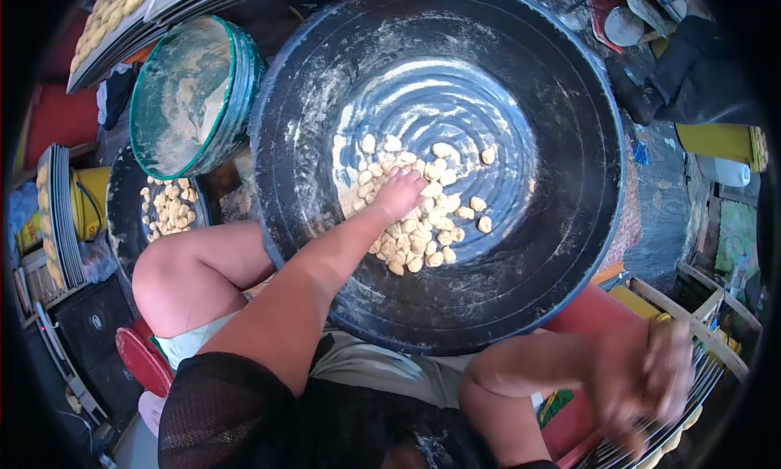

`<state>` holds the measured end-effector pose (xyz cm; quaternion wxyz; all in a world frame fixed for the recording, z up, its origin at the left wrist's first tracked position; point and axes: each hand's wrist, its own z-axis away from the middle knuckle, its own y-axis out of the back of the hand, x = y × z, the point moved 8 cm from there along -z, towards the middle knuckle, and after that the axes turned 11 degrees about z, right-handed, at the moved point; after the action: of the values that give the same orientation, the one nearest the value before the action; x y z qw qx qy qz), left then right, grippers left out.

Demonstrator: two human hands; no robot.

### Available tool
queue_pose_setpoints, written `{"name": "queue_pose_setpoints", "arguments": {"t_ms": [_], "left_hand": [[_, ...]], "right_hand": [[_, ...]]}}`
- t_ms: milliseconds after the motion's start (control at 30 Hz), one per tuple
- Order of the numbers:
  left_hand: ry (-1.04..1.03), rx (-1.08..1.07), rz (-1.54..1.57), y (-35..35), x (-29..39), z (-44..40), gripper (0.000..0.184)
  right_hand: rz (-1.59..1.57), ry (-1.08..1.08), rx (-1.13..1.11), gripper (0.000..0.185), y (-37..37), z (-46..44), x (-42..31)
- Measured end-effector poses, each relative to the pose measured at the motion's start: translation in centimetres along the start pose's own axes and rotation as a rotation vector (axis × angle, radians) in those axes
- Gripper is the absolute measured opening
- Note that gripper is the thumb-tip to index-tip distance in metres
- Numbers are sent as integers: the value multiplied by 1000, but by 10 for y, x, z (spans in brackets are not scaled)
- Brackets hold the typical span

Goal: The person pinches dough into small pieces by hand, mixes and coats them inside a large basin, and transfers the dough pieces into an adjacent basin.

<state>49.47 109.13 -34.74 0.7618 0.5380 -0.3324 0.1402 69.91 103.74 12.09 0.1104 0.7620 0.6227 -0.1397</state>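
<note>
A heap of small, pale dough pieces [412, 239] lies in the large black basin [569, 184], with a few loose ones to its right. My left hand [400, 191] rests on the upper part of this heap, its fingers curled down around some of the pieces. At the lower right, my right hand [651, 379] is smeared by motion, so its fingers and anything in them cannot be made out. Under and beside it are stacked trays [701, 388], with pale pieces showing along their edge.
A green-rimmed tub [226, 103] dusted with flour stands left of the basin. Below it, a second black basin [122, 217] holds more dough pieces. Stacked trays with dough [61, 217] stand at far left, others at top left. A wooden crate [691, 306] sits at right.
</note>
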Motion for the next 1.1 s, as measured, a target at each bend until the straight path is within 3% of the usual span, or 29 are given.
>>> {"name": "queue_pose_setpoints", "arguments": {"t_ms": [133, 167, 267, 300, 367, 400, 433, 467, 500, 533, 567, 600, 633, 667, 767, 800, 833, 867, 900, 933, 967, 1000, 1033, 1067, 1100], "left_hand": [[55, -161, -46, -18, -3, -4, 28], [43, -87, 13, -17, -2, -4, 27], [17, 70, 85, -15, 1, -1, 25], [19, 72, 37, -10, 3, 2, 26], [-26, 83, -21, -8, 7, 7, 29], [-76, 94, -35, -7, 8, 9, 31], [-129, 108, -50, -5, 9, 7, 33], [53, 61, 134, 2, -7, 5, 35], [237, 5, 316, 18, -19, 5, 36], [423, -55, 498, 30, -29, 8, 38], [432, 179, 487, 66, -33, 10, 41], [473, 231, 520, 80, -54, 5, 45], [319, 318, 291, 80, -91, -3, 43], [507, 147, 353, 93, -101, -6, 48], [479, 194, 229, 64, -151, 0, 53], [460, 107, 2, 58, -132, 6, 58], [492, 78, 51, 49, -111, 17, 60], [525, 47, 100, 37, -89, 27, 62], [461, -145, 41, 15, -62, 34, 62], [395, -332, -19, -5, -39, 41, 62], [344, -348, -37, -23, -34, 41, 60], [333, -423, 64, -14, -15, 41, 60], [324, -495, 165, -2, 2, 42, 60], [341, -428, 229, 5, 2, 40, 61], [355, -361, 291, 12, -1, 36, 61]], "right_hand": [[342, -315, 264, 32, 49, 82, 106], [145, -612, 277, 27, 63, 120, 155], [256, -1417, 283, 22, 55, 242, 254], [227, -1582, 141, 26, 62, 303, 292], [574, -1674, -188, 46, 51, 378, 321], [590, -1667, -265, 63, 39, 411, 329], [564, -1777, -140, 77, 20, 437, 324], [902, -1739, -537, 87, -3, 441, 325], [1069, -1679, -719, 90, -40, 424, 304], [821, -1593, -999, 90, -77, 445, 306], [852, -1453, -1242, 85, -115, 429, 283], [822, -1272, -1426, 82, -146, 428, 258], [782, -1079, -1599, 79, -171, 432, 230], [713, -1043, -1673, 78, -185, 439, 207], [441, -799, -2034, 74, -196, 415, 135], [272, -770, -2080, 71, -193, 415, 123], [97, -744, -2117, 69, -180, 414, 113], [-76, -1007, -1998, 61, -164, 403, 117], [-250, -1258, -1857, 53, -149, 393, 121], [-235, -1603, -1592, 43, -115, 396, 157], [-228, -1881, -1243, 33, -80, 397, 192], [41, -1640, -1084, 39, -39, 406, 239], [801, -1454, -1073, 52, 10, 396, 255], [990, -1688, -976, 67, 32, 408, 244], [1005, -1713, -990, 70, 24, 423, 229]]}}
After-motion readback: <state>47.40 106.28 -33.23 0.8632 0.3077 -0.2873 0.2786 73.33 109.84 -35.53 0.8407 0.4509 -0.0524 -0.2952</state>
